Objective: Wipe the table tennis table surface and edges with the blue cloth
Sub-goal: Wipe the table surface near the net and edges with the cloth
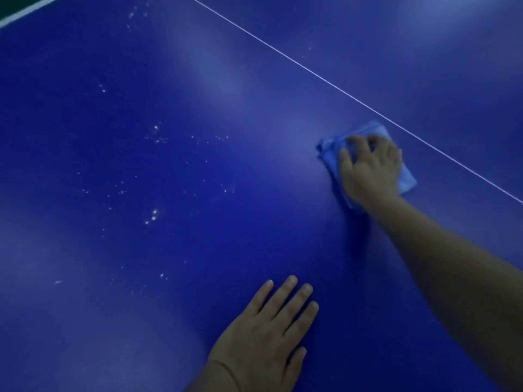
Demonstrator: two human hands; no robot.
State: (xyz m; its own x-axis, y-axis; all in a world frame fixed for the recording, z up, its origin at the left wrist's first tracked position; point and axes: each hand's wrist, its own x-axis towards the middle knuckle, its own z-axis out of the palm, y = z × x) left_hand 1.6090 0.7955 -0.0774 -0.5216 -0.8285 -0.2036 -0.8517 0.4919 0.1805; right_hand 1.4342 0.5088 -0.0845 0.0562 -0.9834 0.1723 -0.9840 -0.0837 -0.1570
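Note:
The dark blue table tennis table fills the view. A folded light blue cloth lies on it at the right, just below the thin white centre line. My right hand lies on top of the cloth with fingers curled into it, pressing it to the surface. At the bottom middle, my left hand rests flat on the table with straight fingers, holding nothing.
White specks and droplets are scattered over the left and middle of the surface. The white edge stripe of the table shows at the top left corner, with dark floor beyond it.

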